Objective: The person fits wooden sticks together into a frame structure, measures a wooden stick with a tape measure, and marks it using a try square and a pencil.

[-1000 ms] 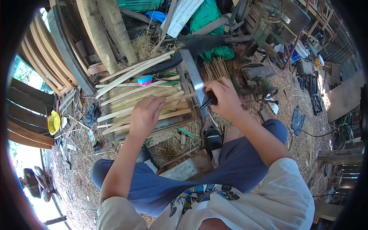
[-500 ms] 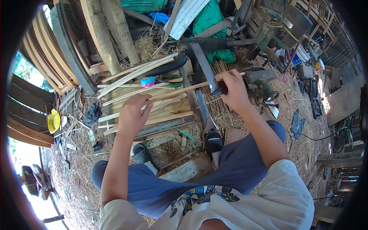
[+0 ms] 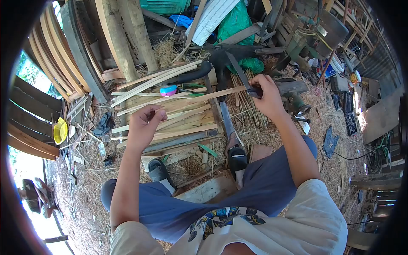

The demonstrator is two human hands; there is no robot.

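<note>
A thin wooden strip runs between my two hands above a slatted wooden rack. My left hand is closed at the strip's left part, thumb and fingers curled together. My right hand is wrapped round the dark handle of a wide-bladed knife, its blade pointing up and to the left across the strip's right end. Several pale strips lie on the rack, with a pink and blue round object among them.
Thin sticks lie in a bundle right of the rack. A metal vise stands beyond my right hand. A yellow container is at the left. Curved timbers lean at the upper left. Shavings cover the ground.
My right hand and the knife have moved right and slightly up. My left hand has shifted left and turned, its fingers now curled upward. The strip's right end now meets the blade.
</note>
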